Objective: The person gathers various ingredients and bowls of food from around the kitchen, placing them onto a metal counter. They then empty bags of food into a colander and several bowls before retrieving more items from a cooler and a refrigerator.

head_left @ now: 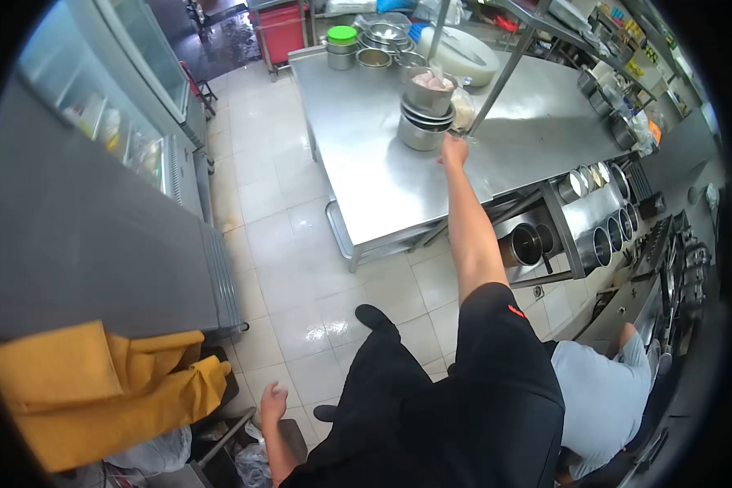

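My right hand (454, 151) reaches out to a stack of metal pots (421, 137) on the steel table (366, 191). Its fingers are closed at the right side of the lower pot, where a short dark handle shows; the grip itself is partly hidden. The top pot (429, 99) of the stack holds pale pinkish pieces that look like raw meat. Down by my left side hangs my left hand (274, 401), empty, its fingers loosely bent and apart.
Bowls (386, 34) and a green-lidded container (342, 37) stand at the table's far end, near a large round white tub (459, 57). Fridges (106, 122) line the left. Yellow cloth (114, 382) lies lower left. A person in a light shirt (602, 398) bends at right.
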Action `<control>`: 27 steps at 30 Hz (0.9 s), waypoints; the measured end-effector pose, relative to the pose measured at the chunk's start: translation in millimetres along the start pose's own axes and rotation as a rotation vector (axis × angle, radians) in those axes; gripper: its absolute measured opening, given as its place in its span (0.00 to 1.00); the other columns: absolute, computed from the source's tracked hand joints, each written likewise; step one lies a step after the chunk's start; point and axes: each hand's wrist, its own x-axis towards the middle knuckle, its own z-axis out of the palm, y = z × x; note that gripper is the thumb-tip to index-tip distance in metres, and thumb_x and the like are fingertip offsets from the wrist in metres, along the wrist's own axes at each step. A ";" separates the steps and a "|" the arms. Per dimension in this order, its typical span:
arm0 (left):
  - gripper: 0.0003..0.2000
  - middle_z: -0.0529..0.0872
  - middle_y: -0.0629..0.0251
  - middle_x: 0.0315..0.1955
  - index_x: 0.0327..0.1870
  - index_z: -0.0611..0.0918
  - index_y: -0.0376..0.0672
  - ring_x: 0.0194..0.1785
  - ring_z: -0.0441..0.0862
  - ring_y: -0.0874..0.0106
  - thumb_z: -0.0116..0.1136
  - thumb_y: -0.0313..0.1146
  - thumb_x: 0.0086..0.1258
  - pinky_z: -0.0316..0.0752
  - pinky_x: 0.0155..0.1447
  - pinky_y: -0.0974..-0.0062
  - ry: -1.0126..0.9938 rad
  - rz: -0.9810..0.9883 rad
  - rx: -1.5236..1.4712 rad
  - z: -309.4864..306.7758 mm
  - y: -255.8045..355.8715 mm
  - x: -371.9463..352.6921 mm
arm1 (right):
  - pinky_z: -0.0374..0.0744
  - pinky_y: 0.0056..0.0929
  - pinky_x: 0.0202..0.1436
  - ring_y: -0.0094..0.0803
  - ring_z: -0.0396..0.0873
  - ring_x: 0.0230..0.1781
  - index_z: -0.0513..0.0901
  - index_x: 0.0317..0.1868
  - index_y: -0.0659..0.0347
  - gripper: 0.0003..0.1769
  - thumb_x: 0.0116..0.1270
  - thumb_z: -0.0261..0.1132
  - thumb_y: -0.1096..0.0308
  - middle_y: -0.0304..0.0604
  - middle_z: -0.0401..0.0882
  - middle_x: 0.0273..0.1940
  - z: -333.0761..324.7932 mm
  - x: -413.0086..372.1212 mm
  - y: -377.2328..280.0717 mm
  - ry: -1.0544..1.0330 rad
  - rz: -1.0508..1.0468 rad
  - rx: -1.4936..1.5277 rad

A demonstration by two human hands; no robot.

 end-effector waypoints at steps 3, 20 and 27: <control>0.22 0.83 0.54 0.42 0.56 0.74 0.38 0.43 0.81 0.66 0.59 0.37 0.63 0.75 0.49 0.71 -0.116 0.300 -0.035 18.9 156.0 39.4 | 0.85 0.40 0.27 0.46 0.81 0.32 0.75 0.47 0.73 0.22 0.54 0.65 0.66 0.54 0.80 0.39 4.9 43.4 -17.6 -0.189 0.289 0.230; 0.53 0.41 0.42 0.71 0.72 0.45 0.39 0.72 0.41 0.43 0.49 0.71 0.56 0.51 0.63 0.33 -0.530 0.024 -1.026 46.2 501.6 83.3 | 0.83 0.34 0.34 0.31 0.82 0.34 0.78 0.42 0.69 0.10 0.62 0.58 0.72 0.45 0.82 0.36 -67.1 -154.5 11.7 -0.835 0.389 0.432; 0.23 0.80 0.53 0.46 0.55 0.74 0.37 0.46 0.81 0.59 0.49 0.31 0.55 0.80 0.43 0.51 -0.436 0.034 -1.219 0.0 292.4 -25.2 | 0.74 0.22 0.28 0.21 0.76 0.28 0.81 0.41 0.66 0.09 0.62 0.58 0.73 0.37 0.80 0.33 -98.0 -348.1 33.4 -1.154 0.155 0.277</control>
